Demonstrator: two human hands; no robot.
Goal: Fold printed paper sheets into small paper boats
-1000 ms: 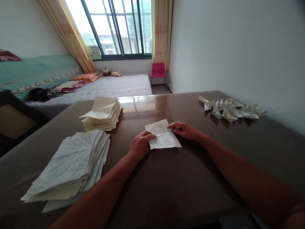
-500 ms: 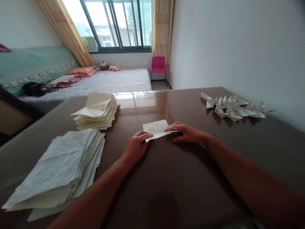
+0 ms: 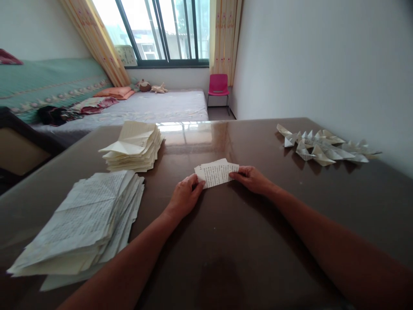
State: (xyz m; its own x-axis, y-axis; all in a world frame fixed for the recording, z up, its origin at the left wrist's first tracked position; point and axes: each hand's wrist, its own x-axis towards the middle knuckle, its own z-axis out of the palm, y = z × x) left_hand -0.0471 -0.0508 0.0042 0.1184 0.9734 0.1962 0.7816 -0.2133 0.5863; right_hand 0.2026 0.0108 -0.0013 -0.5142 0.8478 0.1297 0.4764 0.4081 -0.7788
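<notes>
A small folded sheet of printed paper (image 3: 217,174) is held between my two hands above the brown table (image 3: 200,241). My left hand (image 3: 187,193) pinches its left end, thumb towards me. At the right end my right hand (image 3: 250,177) grips it between thumb and fingers. The paper's printed face is tilted up towards me, and a corner flap stands out at its upper right. To the left of my left hand lies a thick stack of printed sheets (image 3: 87,211), creased across the middle.
Behind that stack sits another pile of cream folded paper (image 3: 134,148). Several folded paper boats (image 3: 322,146) cluster at the far right near the white wall (image 3: 322,56). Beyond the table are a bed (image 3: 180,103) and a pink chair (image 3: 218,85).
The paper has been tipped up so its printed face shows more. Both hands now pinch its ends, where the fingers lay over it before. The view has shifted slightly.
</notes>
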